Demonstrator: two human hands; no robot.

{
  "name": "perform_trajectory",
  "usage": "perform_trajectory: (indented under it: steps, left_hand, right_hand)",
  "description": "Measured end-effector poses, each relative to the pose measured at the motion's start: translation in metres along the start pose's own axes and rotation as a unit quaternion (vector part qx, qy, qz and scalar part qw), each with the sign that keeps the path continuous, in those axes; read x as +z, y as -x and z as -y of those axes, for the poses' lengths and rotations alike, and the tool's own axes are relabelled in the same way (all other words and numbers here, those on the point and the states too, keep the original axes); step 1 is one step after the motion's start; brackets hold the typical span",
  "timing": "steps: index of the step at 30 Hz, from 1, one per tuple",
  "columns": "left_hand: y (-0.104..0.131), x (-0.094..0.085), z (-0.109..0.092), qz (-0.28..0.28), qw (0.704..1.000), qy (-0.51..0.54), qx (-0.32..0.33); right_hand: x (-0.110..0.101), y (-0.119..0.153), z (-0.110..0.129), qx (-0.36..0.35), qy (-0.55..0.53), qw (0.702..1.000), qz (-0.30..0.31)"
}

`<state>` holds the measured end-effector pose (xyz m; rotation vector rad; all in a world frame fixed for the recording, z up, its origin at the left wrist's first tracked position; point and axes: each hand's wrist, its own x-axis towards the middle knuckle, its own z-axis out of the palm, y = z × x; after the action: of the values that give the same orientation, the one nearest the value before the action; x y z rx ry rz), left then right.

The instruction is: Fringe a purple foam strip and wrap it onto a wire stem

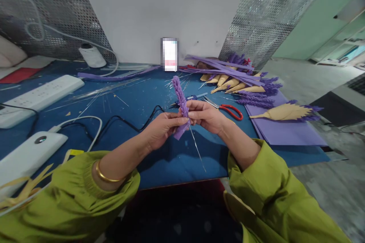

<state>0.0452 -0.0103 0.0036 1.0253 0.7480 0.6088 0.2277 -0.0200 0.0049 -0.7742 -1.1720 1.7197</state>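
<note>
A purple artificial lavender stem [179, 90] stands tilted between both hands over the blue table, its frilled head pointing up and away. My left hand [164, 126] is closed on its lower part, where a loose end of purple strip [180, 133] hangs down. Thumb and fingers of my right hand [205, 115] pinch the stem just above that strip. From below the fingers a thin bare wire [197, 147] runs toward the table's front edge. Red-handled scissors [231, 111] lie right of my right hand, and a blue glue gun [191, 98] lies behind the hands.
Paper-wrapped lavender bunches [228, 82] and purple strips [222, 64] lie at the back right. One wrapped bunch [285, 112] rests on purple sheets [293, 133]. A phone [170, 54] leans at the back. Power strip [40, 97], power bank [34, 159] and cables occupy the left.
</note>
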Motion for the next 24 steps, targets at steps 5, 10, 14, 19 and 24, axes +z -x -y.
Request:
perform_trajectory:
  steps: [5,10,14,19,24]
  left_hand:
    - [0.0012,0.0013,0.0007,0.018,1.0,-0.009,-0.006]
    - [0.0016,0.0005,-0.0024,0.03,0.999,-0.009,-0.009]
    - [0.0001,-0.0022,-0.0044,0.048,0.999,-0.009,-0.019]
    - [-0.0012,-0.0028,-0.0038,0.025,0.998,-0.053,-0.019]
    - [0.0006,0.0,-0.0037,-0.006,0.995,-0.101,-0.009]
  right_hand:
    - [-0.0005,-0.0001,-0.0002,0.002,0.015,1.0,0.02]
    - [0.002,0.0016,0.0042,-0.009,0.01,0.999,0.034]
    - [0.0032,0.0028,0.006,-0.006,0.001,0.999,0.043]
    - [0.0022,0.0032,0.0055,-0.006,0.009,0.999,0.044]
    - [-0.0001,0.0037,0.0067,0.033,0.047,0.997,0.043]
